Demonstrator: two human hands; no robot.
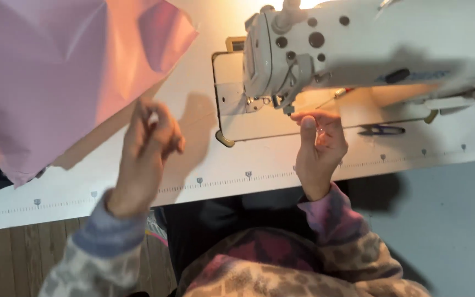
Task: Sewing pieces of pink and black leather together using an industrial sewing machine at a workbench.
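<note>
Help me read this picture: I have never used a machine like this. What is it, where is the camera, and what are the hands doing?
The one picture comes from a camera on the person's head, looking down. The pale machine is a sewing machine on a white table with ruler marks along its edge. Pink fabric lies at the left. The right hand reaches up under the needle area, fingertips pinched as if on thread, which is too fine to see. The left hand is raised near the fabric, pinching something small and white. Small dark snips lie on the table.

Both hands are raised with forearms angled inward; the left hand has fingertips pinched together, the right hand fingers curled, thumb up.
</note>
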